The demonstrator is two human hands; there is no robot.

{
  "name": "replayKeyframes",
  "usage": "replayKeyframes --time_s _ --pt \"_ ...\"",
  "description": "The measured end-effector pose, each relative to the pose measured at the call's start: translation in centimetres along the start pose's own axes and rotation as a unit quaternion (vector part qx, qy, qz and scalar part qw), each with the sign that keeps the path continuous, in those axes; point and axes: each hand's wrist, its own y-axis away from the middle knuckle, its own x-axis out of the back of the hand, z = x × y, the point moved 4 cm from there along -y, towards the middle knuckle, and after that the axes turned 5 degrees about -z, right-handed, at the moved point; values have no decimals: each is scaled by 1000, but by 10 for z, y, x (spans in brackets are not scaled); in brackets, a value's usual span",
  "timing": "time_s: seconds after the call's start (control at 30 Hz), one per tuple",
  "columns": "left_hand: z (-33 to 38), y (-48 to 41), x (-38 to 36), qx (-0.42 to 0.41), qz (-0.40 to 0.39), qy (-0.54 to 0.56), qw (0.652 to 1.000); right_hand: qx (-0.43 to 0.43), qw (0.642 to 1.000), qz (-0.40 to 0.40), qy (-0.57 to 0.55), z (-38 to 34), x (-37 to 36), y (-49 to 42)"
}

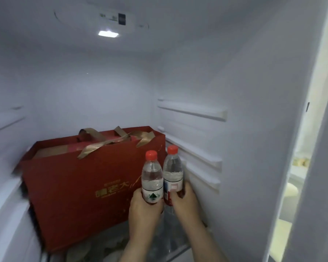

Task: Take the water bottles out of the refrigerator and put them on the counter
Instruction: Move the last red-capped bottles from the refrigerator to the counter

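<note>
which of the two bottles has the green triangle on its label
The left bottle, held in the left hand. The right bottle, in the right hand, has a red and white label instead.

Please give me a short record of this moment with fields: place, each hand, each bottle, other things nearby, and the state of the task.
place: inside the open refrigerator, interior light on
left hand: grip closed around the left bottle at its label
right hand: grip closed around the right bottle at its label
bottles: both upright, red caps, clear, side by side, near the right wall
nearby: red gift bag with gold ribbon handles, standing to the left of the bottles
task state: both bottles held but not out of the refrigerator; counter not in view
</note>
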Motion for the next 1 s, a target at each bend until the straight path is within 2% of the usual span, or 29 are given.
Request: replayKeyframes --time_s 0.1,0.23,0.37,0.7,1.0 --pt "-4 -1 2 5 18 5 1000 -5 1000 -25 6 9 -10 -9" --pt "-13 2 21 17 56 3 998 -8 1000 -9 -9 14 -5 -9" --pt "-24 4 35 7 85 20 996 18 999 -24 -18 15 -2 6" --pt "-26 45 56 0 93 72 993 79 996 -13 -31 7 16 65" --pt "36 137 128 -107 114 46 987 155 984 -45 -72 -52 62 151"
